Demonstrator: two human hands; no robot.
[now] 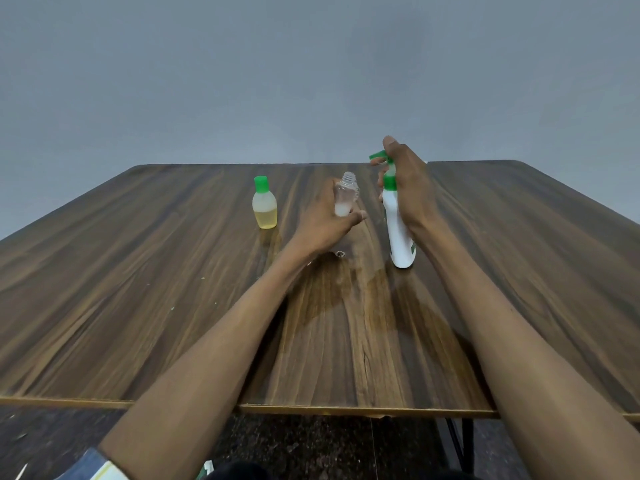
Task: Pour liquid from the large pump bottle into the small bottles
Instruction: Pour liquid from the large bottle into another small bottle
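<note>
Right hand (407,181) wrapped around the neck and shoulder of the large white pump bottle (398,233), fingers curled at the green pump head (380,156), thumb raised above it. Bottle upright, base resting on the wooden bench (138,271), right of centre. Nozzle pointing left, towards the small clear bottle (344,195).

Left hand (325,220) lifted off the bench, fingers and thumb curled round that small clear bottle, gripping it from below and behind. Uncapped, tilted slightly, threaded mouth up and near the nozzle though apart from it. A little whitish liquid pooled at its bottom.

Further left, standing alone and well apart from both hands: a second small bottle (265,206) with green cap on, roughly half full of yellow liquid.

Below the left wrist, lying on the bench: a small round object (340,253), too small to identify for certain. Around and in front of it, a sheen on the wood like a wet patch.

Beyond the bench, a plain grey wall (311,64). Under the near edge, dark speckled floor (311,445) and a black bench leg (464,441).
</note>
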